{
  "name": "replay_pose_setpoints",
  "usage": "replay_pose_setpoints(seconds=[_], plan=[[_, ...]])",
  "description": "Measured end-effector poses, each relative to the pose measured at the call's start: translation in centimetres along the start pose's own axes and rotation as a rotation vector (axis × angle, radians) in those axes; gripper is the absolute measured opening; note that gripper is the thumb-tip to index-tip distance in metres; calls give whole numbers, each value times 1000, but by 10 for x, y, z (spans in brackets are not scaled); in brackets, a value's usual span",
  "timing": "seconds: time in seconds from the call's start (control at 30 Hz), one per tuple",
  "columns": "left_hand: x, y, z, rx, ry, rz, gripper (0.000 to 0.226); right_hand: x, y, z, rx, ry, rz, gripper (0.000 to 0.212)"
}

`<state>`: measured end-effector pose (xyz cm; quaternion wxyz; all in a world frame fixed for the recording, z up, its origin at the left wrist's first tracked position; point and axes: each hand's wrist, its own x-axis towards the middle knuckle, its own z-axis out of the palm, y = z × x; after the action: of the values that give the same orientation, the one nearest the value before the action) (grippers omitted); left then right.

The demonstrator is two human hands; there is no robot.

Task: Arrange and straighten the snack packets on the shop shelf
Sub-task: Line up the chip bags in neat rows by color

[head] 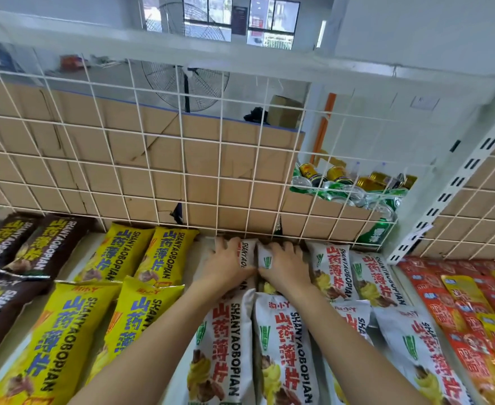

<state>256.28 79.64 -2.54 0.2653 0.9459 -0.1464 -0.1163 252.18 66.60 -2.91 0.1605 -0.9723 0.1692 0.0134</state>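
Long snack packets lie flat on the white shelf [208, 244] in colour groups: brown packets [50, 244] at left, yellow packets [164, 255] beside them, white packets [281, 340] in the middle and right. My left hand [225, 263] and my right hand [287, 264] lie side by side on two white packets [247, 254] in the back row, against the wire grid. Fingers of both hands are spread and bent over the packets' far ends. Most of those two packets is hidden under my hands.
A white wire grid [182, 171] with cardboard behind it walls the shelf's back. Drink cans [336, 178] sit in a box beyond the grid at right. Red and yellow small packets [456, 299] fill the neighbouring bay. A slotted white upright [456, 182] divides the bays.
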Motion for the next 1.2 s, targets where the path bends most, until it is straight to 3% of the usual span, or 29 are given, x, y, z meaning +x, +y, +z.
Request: replay_pose_setpoints(seconds=[0.23, 0.53, 0.63, 0.77, 0.97, 1.2], plan=[[6, 0, 1, 41, 6, 3, 80, 3, -2, 2, 75, 140, 38, 62], [7, -10, -1, 78, -4, 43, 91, 1, 1, 1, 32, 134, 31, 52], [5, -14, -3, 115, -11, 79, 88, 2, 0, -3, 74, 206, -58, 41], [1, -17, -5, 167, -37, 136, 91, 5, -4, -6, 200, 68, -260, 38], [-4, -16, -11, 163, -67, 136, 97, 7, -4, -6, 197, 10, -281, 39], [-45, -23, -25, 5, 112, 167, 78, -17, -10, -22, 307, 43, -384, 30]])
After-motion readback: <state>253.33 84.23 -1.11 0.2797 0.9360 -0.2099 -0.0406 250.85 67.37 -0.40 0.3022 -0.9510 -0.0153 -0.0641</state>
